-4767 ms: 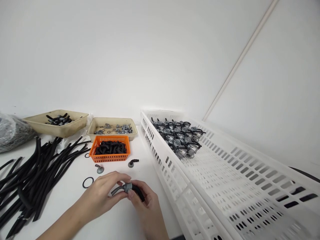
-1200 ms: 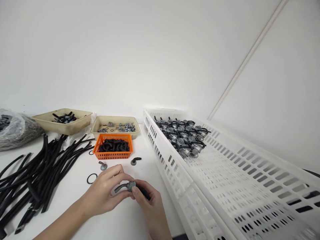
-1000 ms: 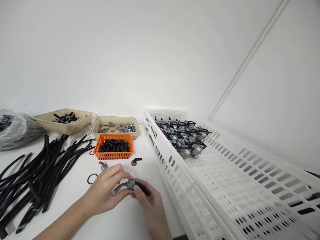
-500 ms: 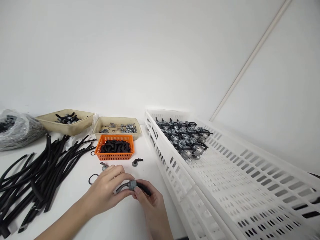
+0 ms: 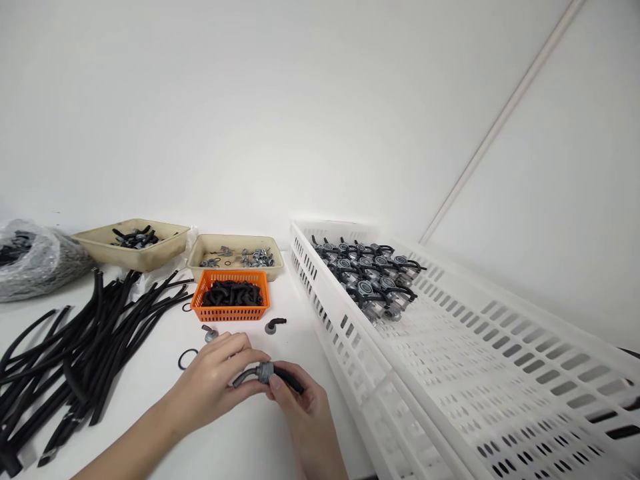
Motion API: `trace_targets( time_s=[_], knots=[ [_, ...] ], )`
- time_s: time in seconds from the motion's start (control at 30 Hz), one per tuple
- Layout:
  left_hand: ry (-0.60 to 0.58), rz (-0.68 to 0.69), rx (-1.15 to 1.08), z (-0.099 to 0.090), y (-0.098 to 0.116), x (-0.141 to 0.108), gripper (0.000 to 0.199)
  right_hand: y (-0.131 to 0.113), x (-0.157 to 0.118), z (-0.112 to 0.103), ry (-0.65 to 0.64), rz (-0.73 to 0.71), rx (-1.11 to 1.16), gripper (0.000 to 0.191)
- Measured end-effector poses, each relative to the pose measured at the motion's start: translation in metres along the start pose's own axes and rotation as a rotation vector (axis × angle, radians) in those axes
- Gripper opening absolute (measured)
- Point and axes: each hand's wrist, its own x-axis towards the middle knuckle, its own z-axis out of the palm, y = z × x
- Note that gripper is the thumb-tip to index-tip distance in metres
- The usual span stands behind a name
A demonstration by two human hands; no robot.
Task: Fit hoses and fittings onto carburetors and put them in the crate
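Observation:
Both hands are closed on one grey fitting above the white table. The fitting has a thin bent grey spout on its left side and a short black rubber tube on its right. My left hand pinches it from the left, around the spout. My right hand grips the body and the tube, thumb on top. Just beyond lie a loose grey elbow piece, partly behind my left hand, a black rubber ring, and a grey cap with a black elbow tube.
An orange basket holds short black tubes. Behind it, beige trays carry small grey parts. Long black hoses and a plastic bag lie left. A white crate with several finished-looking assemblies occupies the right.

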Motion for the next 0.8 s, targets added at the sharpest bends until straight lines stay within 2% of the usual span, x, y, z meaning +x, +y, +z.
trace_targets(
  time_s=[0.3, 0.53, 0.8],
  knots=[
    [-0.041, -0.024, -0.006, -0.0016, 0.0011, -0.0004, 0.015, -0.0019, -0.0004, 0.0000, -0.028, 0.013, -0.012, 0.034],
    [-0.007, -0.007, -0.004, 0.0022, -0.0025, -0.0014, 0.016, -0.0023, -0.0016, 0.0012, 0.000, 0.024, 0.009, 0.044],
    [0.008, 0.002, 0.002, 0.0013, -0.0018, -0.0027, 0.016, 0.0010, -0.0003, -0.0021, 0.000, 0.032, 0.052, 0.044]
  ],
)
